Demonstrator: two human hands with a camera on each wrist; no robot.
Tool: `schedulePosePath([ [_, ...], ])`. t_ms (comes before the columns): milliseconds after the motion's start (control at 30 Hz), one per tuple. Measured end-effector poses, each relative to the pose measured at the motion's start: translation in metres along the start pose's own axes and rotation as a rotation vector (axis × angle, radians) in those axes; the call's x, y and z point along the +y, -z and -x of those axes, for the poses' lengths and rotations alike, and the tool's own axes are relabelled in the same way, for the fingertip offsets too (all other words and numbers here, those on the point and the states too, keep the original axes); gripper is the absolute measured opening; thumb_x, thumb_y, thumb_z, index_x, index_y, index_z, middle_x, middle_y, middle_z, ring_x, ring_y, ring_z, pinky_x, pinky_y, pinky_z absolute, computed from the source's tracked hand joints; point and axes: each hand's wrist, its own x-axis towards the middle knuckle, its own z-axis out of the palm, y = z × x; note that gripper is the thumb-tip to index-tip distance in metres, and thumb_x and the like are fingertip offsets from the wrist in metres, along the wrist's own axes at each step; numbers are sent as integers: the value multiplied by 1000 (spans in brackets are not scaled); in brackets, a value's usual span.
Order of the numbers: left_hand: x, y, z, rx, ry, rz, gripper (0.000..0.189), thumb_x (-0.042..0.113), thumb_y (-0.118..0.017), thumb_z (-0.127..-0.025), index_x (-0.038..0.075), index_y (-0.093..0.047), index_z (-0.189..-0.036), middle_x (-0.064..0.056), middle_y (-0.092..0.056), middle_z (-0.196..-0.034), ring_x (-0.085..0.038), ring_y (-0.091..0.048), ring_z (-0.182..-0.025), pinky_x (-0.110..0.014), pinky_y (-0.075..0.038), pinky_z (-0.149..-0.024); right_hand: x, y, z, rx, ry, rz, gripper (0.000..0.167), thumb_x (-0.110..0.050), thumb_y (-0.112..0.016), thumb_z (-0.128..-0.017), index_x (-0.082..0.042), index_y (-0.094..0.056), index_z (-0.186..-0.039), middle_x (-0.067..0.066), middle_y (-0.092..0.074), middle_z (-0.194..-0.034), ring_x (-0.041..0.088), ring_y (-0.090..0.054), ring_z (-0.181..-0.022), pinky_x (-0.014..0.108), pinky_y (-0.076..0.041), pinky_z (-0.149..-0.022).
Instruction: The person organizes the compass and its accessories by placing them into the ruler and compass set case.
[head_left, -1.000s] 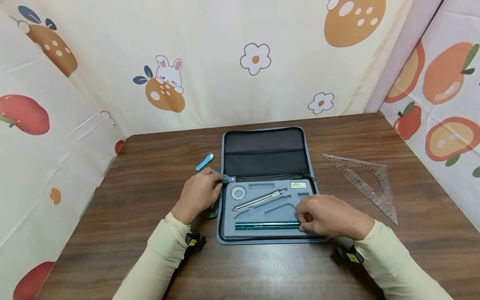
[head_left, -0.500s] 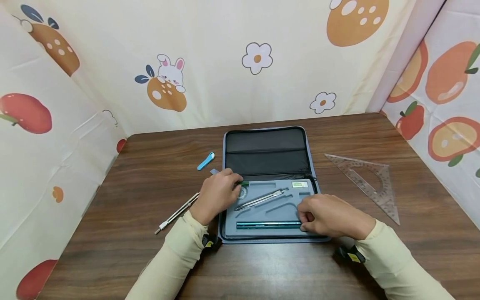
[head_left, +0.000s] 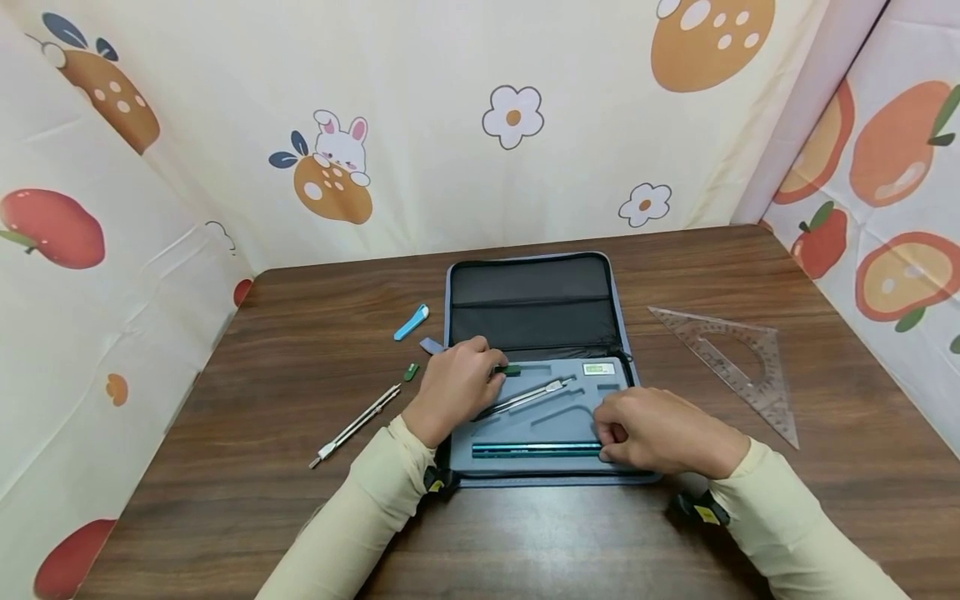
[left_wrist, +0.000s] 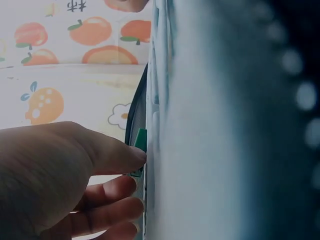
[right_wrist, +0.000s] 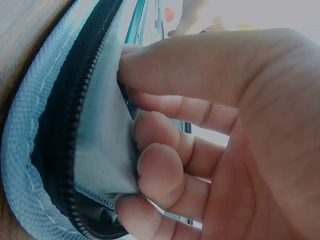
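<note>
A zippered geometry-set case (head_left: 532,302) lies unfolded on the table, a grey moulded tray (head_left: 555,421) in its near half. My left hand (head_left: 461,385) pinches a slim green piece (left_wrist: 141,137) at the tray's upper slot; its exact kind is unclear. Beneath that hand, the round white disc is hidden. A silver compass (head_left: 528,395) lies diagonally in the tray, and a white eraser (head_left: 597,369) fills the top right slot. My right hand (head_left: 652,429) has its thumb and curled fingers at the right end of the teal pencils (head_left: 534,450), covering their ends.
Left of the case lie another metal compass (head_left: 355,425), a small green block (head_left: 411,372) and a blue cutter (head_left: 412,322). A clear set square (head_left: 731,367) lies to the right. Patterned curtains (head_left: 427,183) border the brown table (head_left: 300,333).
My left hand has moved right from the case's left edge over the tray, carrying the green piece. The compass and green block on the left table have come into view. My right hand stays put.
</note>
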Motion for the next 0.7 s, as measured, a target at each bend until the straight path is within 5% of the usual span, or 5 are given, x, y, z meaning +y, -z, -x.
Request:
schedulePosePath([
  [267, 2, -1, 0, -36, -7, 16, 14, 17, -71, -94, 14, -79, -105, 0, -60, -82, -12, -59, -66, -26, -48, -51, 0, 0, 0, 0, -3, -2, 35, -26, -79, -86, -34, -50, -68, -19, -43, -69, 0, -44, -62, 25, -38, -55],
  [700, 1, -1, 6, 22, -46, 65, 15, 18, -73, -92, 12, -79, -105, -1, -62, -85, -11, -58, -68, -25, -49, -54, 0, 0, -1, 4, -3, 2, 35, -25, -79, -85, -34, -50, -68, -19, -42, -68, 0, -44, -61, 25, -38, -55],
])
